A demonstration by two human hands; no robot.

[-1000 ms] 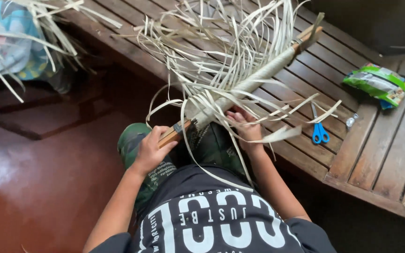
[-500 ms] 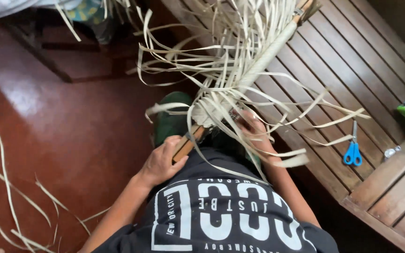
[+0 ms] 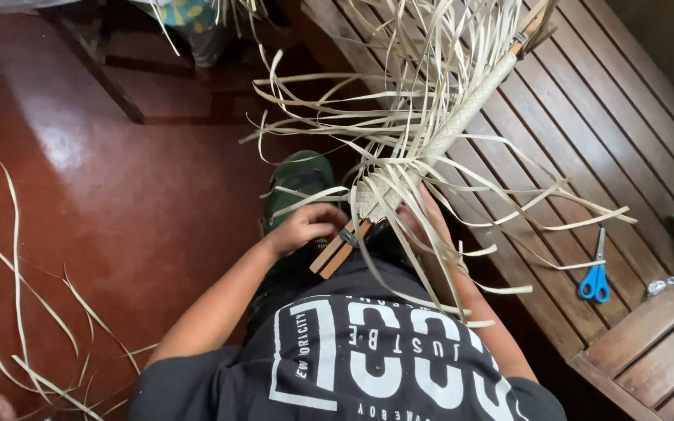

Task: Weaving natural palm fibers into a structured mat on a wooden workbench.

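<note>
The left hand [image 3: 306, 226] has slid up from the stick [image 3: 335, 251] to pinch the woven leaf strips [image 3: 431, 144]; the right hand [image 3: 423, 222] still grips them at 3 o'clock.

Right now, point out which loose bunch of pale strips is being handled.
The woven bundle at the person's lap, gripped by both hands; the scattered strips on the red floor lie untouched.

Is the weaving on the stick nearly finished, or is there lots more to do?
Done: a tight woven band already covers the long stick. In hand: the left hand and right hand work the wide woven end near the wooden clip. Left: plenty, I'd guess, since many loose strips stick out unwoven and more lie on the floor. The blue scissors lie unused on the bench.
</note>
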